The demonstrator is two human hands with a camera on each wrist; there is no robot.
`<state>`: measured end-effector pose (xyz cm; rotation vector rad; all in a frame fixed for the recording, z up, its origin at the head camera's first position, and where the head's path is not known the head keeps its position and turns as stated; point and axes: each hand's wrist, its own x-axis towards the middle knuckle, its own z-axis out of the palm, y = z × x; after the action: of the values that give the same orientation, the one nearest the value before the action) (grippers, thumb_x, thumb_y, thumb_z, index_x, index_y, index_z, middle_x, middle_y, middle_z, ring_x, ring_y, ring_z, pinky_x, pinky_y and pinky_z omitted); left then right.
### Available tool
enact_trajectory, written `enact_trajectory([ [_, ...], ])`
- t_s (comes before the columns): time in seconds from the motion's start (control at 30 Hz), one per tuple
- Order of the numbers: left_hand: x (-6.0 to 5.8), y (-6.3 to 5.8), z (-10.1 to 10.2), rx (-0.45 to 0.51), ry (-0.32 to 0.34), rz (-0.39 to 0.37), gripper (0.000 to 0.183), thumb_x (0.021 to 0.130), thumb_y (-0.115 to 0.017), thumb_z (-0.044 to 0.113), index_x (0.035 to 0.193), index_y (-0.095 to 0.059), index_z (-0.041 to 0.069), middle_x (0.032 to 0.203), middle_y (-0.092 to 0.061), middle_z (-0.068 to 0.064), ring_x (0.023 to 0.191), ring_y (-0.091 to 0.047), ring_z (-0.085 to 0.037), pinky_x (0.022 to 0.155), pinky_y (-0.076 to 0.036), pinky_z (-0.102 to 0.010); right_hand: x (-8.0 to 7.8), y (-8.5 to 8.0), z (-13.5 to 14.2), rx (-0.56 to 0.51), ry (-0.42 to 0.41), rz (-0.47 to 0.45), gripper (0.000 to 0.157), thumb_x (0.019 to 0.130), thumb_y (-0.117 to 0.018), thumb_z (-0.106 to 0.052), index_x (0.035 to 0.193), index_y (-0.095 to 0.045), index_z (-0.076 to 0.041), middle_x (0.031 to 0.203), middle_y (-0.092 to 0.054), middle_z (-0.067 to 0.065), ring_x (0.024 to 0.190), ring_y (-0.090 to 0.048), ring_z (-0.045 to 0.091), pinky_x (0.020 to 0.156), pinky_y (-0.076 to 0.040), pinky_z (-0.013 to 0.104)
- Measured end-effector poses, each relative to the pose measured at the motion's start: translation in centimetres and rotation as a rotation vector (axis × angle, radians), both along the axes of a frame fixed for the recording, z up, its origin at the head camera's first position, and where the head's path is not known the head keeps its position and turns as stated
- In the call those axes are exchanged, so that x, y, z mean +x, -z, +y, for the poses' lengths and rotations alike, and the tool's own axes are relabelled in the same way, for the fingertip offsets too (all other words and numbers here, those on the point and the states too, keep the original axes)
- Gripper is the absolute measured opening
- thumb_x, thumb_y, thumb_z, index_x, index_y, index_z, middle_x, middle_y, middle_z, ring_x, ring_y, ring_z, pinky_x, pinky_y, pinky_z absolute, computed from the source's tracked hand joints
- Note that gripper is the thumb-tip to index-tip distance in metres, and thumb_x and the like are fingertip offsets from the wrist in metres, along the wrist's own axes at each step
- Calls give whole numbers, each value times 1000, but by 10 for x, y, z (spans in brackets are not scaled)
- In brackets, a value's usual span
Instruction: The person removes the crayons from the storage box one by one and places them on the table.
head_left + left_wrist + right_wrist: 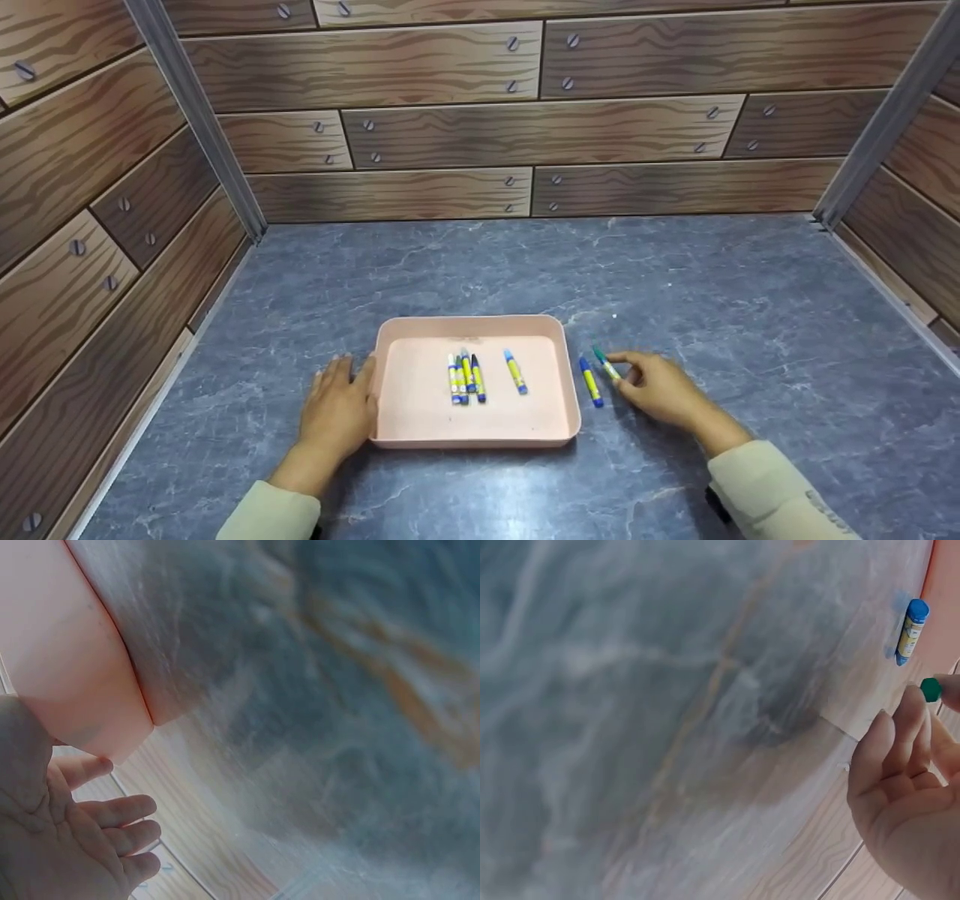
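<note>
Near the tray's right side, my right hand (pixel 664 390) pinches a green crayon (pixel 605 362) between thumb and fingers. In the right wrist view its green end (pixel 931 689) pokes out at the fingertips. A blue crayon (pixel 591 382) with a yellow wrapper lies on the table between that hand and the tray. My left hand (pixel 337 412) rests against the left wall of the pink tray (pixel 420 328), its fingers extended. Inside the tray, several crayons (pixel 466 377) lie side by side left of centre. One light blue crayon (pixel 515 372) lies apart from them.
The table (pixel 465 262) has a dark grey marbled top. Wood-patterned panels (pixel 442 135) stand at the back and on both sides, with grey metal strips (pixel 199 112) at the corners. Tiny white specks (pixel 614 316) lie beyond the tray's far right corner.
</note>
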<state>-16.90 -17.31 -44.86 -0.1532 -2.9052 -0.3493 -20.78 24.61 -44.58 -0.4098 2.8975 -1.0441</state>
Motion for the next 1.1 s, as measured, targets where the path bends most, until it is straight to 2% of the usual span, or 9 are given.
enact_trajectory([
  [0.13,0,1,0,-6,-1,4,47,90,-56,17,135,-53,4,133,-47,-30,128,-38,-46,107,-26,-57,1,0,-2,35,23,-27,40,84,-63,-5,123,-60,1,67,-54,0,53,-49,13,48,-43,30],
  [0.5,-1,1,0,3,0,5,47,89,-56,16,134,-53,4,134,-46,-30,129,-38,-46,107,-25,-56,3,1,-5,125,38,-58,40,82,-64,-7,122,-61,-1,67,-54,-1,57,-49,14,52,-42,31],
  [0.87,1,-1,1,22,-16,-34,47,90,-56,17,136,-52,4,136,-43,-30,131,-34,-45,109,-22,-56,4,0,-8,179,63,-97,44,83,-66,-12,125,-58,-2,69,-56,-1,59,-52,14,53,-43,32],
  [0.97,0,0,1,20,-16,-34,47,90,-56,16,136,-52,4,137,-43,-30,131,-34,-45,109,-22,-56,4,-1,-5,188,61,-84,45,84,-68,-17,125,-58,-2,71,-57,-1,62,-53,15,56,-45,34],
  [1.1,-1,0,0,14,-13,-31,47,90,-56,16,136,-52,4,136,-43,-30,131,-34,-45,108,-22,-56,3,-5,0,226,64,-26,50,86,-68,-32,125,-59,-1,85,-61,4,78,-58,22,71,-49,46],
])
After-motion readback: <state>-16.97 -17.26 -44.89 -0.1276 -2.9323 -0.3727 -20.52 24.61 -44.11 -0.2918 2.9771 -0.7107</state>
